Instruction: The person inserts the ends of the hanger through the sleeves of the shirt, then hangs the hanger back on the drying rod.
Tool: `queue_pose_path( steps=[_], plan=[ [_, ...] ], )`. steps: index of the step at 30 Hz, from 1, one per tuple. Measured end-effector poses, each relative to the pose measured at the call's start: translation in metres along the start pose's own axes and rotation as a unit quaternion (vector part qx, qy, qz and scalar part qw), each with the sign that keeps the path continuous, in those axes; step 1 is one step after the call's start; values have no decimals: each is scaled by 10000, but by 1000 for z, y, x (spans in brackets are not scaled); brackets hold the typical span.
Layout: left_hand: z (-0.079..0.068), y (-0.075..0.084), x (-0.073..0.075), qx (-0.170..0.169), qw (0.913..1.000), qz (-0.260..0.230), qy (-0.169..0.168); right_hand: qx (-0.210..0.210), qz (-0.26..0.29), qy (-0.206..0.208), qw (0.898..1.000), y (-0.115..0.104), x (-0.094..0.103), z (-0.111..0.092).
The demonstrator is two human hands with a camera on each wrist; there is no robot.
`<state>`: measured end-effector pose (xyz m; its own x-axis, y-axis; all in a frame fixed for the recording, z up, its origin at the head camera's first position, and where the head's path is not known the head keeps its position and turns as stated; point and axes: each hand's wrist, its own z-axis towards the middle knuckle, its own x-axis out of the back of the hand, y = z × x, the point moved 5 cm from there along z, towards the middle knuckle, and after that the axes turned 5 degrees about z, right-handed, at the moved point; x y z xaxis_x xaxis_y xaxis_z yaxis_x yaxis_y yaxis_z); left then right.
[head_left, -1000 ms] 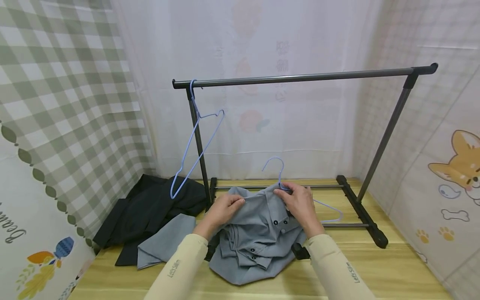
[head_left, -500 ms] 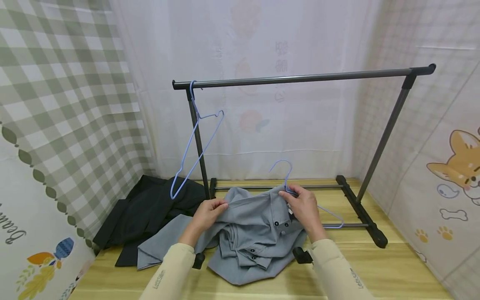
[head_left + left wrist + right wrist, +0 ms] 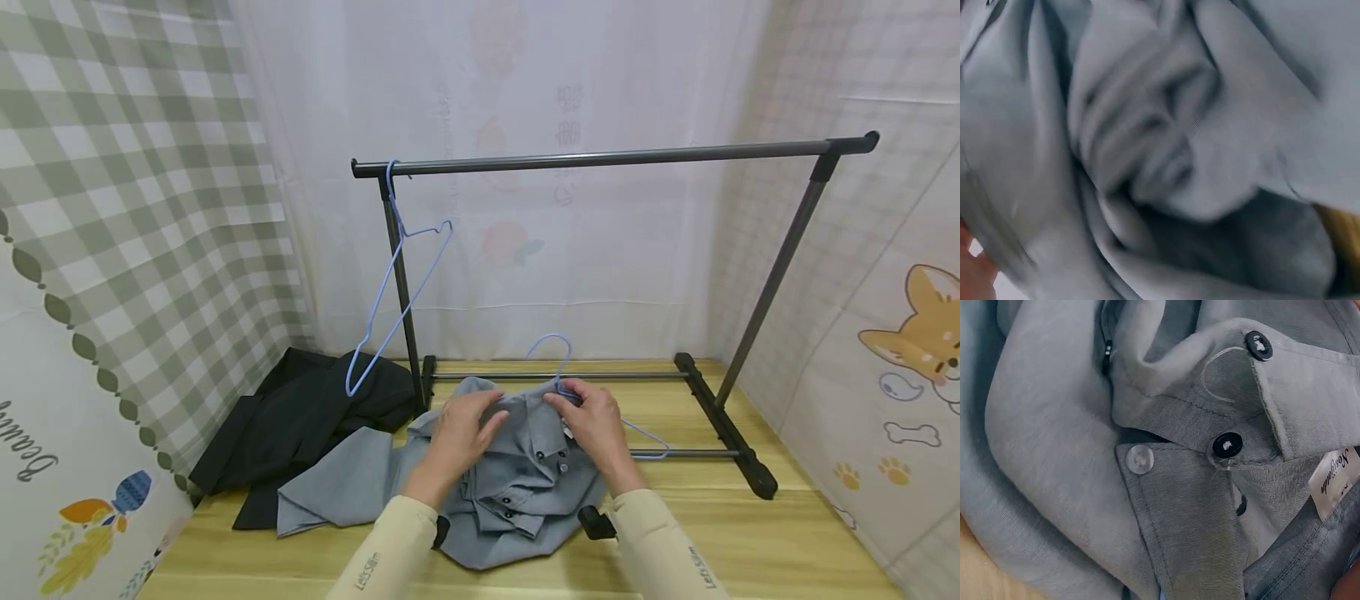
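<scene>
A grey buttoned shirt lies bunched on the table below both hands. My right hand pinches its collar together with the neck of a blue wire clothes hanger. The hook sticks up above the collar, and one hanger end shows to the right of the hand; the rest is inside or behind the cloth. Over the shirt's left part, my left hand has thumb and fingers spread apart. Dark buttons and a white label show in the right wrist view. Blurred folds fill the left wrist view.
A second blue hanger hangs at the left end of the black rack's rail. Black clothing lies heaped at left, with a grey sleeve in front. The rack's right foot stands on the wooden table.
My left hand first pulled the cloth left, then let go and moved back right over the shirt. My right hand keeps its hold; the hanger hook has sunk slightly.
</scene>
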<state>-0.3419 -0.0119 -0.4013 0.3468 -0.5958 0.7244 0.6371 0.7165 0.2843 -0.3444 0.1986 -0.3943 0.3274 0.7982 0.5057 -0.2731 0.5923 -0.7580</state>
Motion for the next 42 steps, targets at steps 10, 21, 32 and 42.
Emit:
queue_pose_path(
  steps=[10,21,32,42],
  plan=[
    [12,7,-6,310,9975,-630,-5,254,195,-227,9992,-11,-3,1],
    [-10,-40,16,768,9961,-299,324,-61,281,381,9989,-9,20,8],
    [-16,-67,29,1876,9736,-1273,-268,-716,440,363,9958,1,23,6],
    [12,-21,34,425,9925,482,1043,-335,471,96,9983,-11,9,3]
  ],
)
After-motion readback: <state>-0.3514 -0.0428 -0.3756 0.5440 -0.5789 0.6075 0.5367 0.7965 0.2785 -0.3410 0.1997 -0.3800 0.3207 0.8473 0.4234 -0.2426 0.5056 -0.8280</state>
